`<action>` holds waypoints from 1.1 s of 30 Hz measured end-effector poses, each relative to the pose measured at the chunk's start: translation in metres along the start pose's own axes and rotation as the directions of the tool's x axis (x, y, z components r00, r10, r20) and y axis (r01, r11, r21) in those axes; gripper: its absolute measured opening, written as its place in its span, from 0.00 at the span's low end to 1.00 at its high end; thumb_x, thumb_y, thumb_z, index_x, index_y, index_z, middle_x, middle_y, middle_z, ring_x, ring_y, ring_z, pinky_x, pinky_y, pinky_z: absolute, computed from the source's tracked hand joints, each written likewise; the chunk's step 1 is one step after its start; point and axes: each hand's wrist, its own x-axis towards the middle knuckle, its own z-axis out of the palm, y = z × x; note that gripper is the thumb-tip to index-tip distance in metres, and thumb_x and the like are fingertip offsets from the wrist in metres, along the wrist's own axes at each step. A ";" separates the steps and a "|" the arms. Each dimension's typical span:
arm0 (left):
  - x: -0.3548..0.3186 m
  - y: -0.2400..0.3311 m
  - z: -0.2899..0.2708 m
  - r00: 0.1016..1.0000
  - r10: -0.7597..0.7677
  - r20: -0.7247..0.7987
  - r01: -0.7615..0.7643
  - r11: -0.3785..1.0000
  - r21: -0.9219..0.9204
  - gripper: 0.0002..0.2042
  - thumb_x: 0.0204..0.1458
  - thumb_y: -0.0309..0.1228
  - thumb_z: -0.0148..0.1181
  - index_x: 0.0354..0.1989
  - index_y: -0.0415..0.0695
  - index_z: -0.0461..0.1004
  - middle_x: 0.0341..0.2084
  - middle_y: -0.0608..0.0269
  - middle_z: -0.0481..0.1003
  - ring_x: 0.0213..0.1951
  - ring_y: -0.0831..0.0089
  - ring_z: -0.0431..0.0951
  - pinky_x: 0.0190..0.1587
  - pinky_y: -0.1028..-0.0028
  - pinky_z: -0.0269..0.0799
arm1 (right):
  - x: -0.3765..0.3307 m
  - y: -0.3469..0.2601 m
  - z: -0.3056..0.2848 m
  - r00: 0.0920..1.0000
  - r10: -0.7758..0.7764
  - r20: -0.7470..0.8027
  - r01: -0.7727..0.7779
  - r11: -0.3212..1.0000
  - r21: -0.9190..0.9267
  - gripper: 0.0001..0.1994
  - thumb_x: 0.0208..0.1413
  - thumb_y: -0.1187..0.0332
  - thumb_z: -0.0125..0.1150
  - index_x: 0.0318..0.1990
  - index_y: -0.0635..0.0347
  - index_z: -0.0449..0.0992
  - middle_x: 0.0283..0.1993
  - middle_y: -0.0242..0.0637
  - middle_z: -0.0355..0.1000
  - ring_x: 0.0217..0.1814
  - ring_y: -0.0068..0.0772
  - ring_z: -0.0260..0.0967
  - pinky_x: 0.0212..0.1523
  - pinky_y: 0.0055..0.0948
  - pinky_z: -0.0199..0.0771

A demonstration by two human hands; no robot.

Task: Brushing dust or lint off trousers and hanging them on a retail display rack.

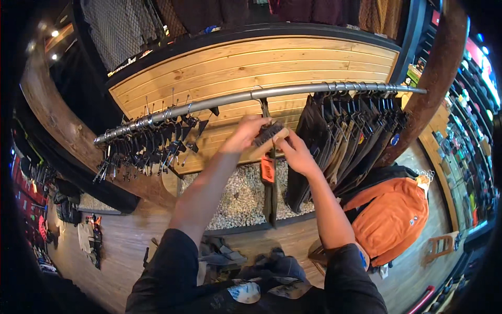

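Note:
A dark garment (pixel 270 201), apparently trousers seen edge-on, hangs from the rail on a black hanger (pixel 264 107). An orange tag (pixel 267 169) dangles at its front. At its top, both my hands hold a dark ribbed piece with a tan edge (pixel 267 140); whether this is the garment's waistband or a separate thing, I cannot tell. My left hand (pixel 244 135) is closed at its left end, with fingertips near the hanger. My right hand (pixel 297 153) pinches the tan edge at the right end.
The curved metal rail (pixel 230 104) carries several clip hangers (pixel 151 141) on the left and a row of trousers (pixel 345 136) on the right. Wooden posts (pixel 57 110) flank it. Pebbles (pixel 235 196) lie below. An orange jacket (pixel 392 217) hangs near right.

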 end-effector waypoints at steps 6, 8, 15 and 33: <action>-0.010 0.013 -0.038 0.969 0.157 0.191 -0.241 0.770 0.591 0.07 0.47 0.25 0.61 0.32 0.35 0.79 0.21 0.64 0.76 0.23 0.78 0.71 0.27 0.72 0.67 | -0.012 0.012 -0.004 0.992 0.122 -0.021 -0.082 0.778 0.623 0.17 0.62 0.62 0.42 0.51 0.66 0.64 0.46 0.39 0.71 0.50 0.38 0.72 0.50 0.39 0.72; -0.025 0.024 -0.030 0.963 0.107 0.246 -0.263 0.551 0.792 0.09 0.48 0.23 0.60 0.38 0.35 0.79 0.25 0.67 0.78 0.26 0.81 0.73 0.30 0.76 0.68 | -0.016 0.022 -0.020 0.980 0.198 0.011 -0.145 0.680 0.719 0.19 0.60 0.64 0.43 0.55 0.64 0.60 0.49 0.42 0.68 0.49 0.44 0.72 0.49 0.45 0.75; -0.058 0.039 -0.024 0.899 0.203 0.387 -0.437 0.454 0.777 0.09 0.52 0.21 0.55 0.41 0.33 0.76 0.24 0.63 0.76 0.29 0.79 0.73 0.35 0.74 0.71 | -0.024 0.014 -0.027 0.945 -0.241 -0.220 0.118 0.881 -0.457 0.16 0.53 0.68 0.58 0.48 0.62 0.67 0.46 0.48 0.69 0.38 0.45 0.74 0.42 0.41 0.75; -0.074 0.110 0.025 0.882 0.386 0.272 -0.425 0.398 0.813 0.24 0.54 0.39 0.64 0.58 0.41 0.72 0.48 0.54 0.76 0.47 0.68 0.76 0.53 0.69 0.70 | -0.004 -0.002 0.004 0.967 -0.179 -0.181 0.053 0.836 -0.546 0.20 0.50 0.59 0.69 0.40 0.65 0.69 0.29 0.59 0.74 0.36 0.65 0.72 0.35 0.54 0.71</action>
